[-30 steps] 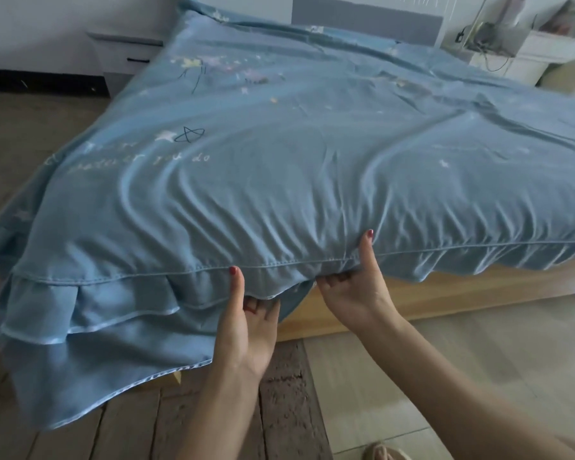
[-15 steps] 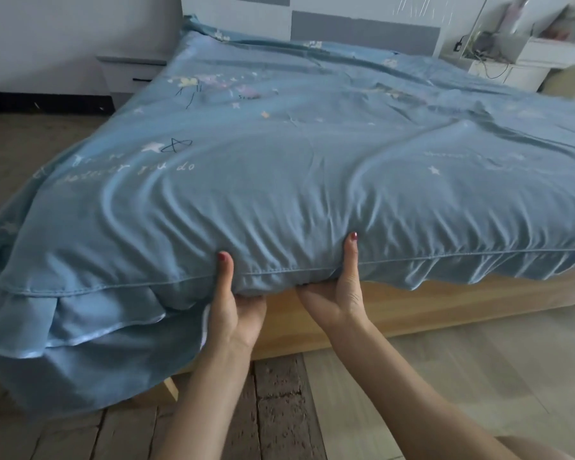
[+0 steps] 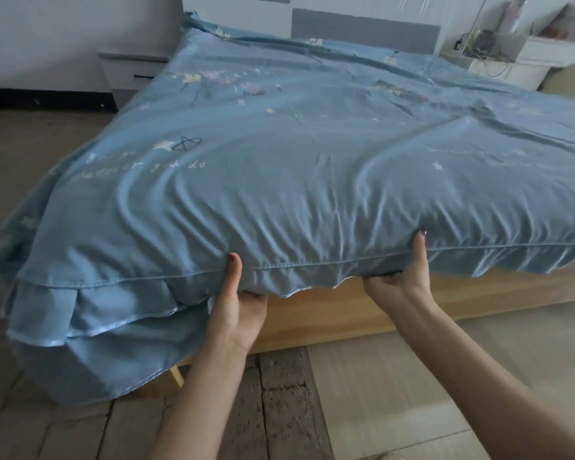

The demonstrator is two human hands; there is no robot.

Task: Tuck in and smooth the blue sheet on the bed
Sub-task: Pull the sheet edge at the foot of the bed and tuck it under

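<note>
I am standing at a wooden bed frame (image 3: 362, 313) on a wood-look floor (image 3: 395, 393), a white nightstand (image 3: 132, 73) beyond. My left hand (image 3: 236, 310) and right hand (image 3: 402, 277) are gripping the blue sheet (image 3: 296, 167) at its near edge, thumbs on top, fingers hidden underneath. Its print is ending in "do".

A white nightstand (image 3: 132, 73) with a dark drawer handle stands at the upper left against a pale wall (image 3: 63, 24). A white shelf (image 3: 512, 58) cluttered with cables sits at the upper right. Brown tiles (image 3: 279, 393) and pale flooring (image 3: 395, 386) fill the bottom.
</note>
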